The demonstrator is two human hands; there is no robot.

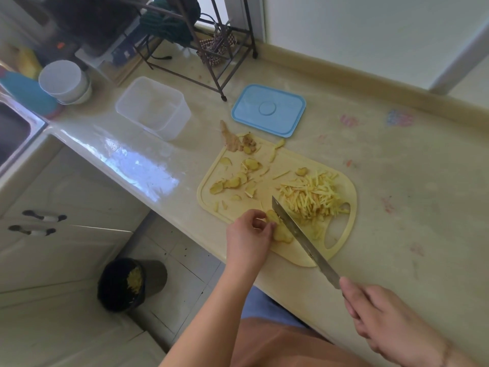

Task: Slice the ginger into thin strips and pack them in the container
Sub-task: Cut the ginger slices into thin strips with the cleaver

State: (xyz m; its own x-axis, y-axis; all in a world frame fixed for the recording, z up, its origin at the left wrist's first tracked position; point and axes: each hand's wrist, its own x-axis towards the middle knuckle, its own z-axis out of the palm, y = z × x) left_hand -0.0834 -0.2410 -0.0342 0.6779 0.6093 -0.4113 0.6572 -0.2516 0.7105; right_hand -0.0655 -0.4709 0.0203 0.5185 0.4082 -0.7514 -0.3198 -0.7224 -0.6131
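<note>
A pale yellow cutting board lies on the counter. On its right side is a heap of thin ginger strips; ginger slices and an unpeeled knob lie at its left and far end. My left hand pinches stacked ginger slices at the board's near edge. My right hand grips the handle of a long knife, whose blade rests against those slices. The clear container stands open beyond the board, with its blue lid to the right of it.
A dark wire rack stands at the back of the counter. Stacked white bowls and a sink are at the left. On the floor below stands a black bin holding ginger peel. Cabinet doors are at the lower left.
</note>
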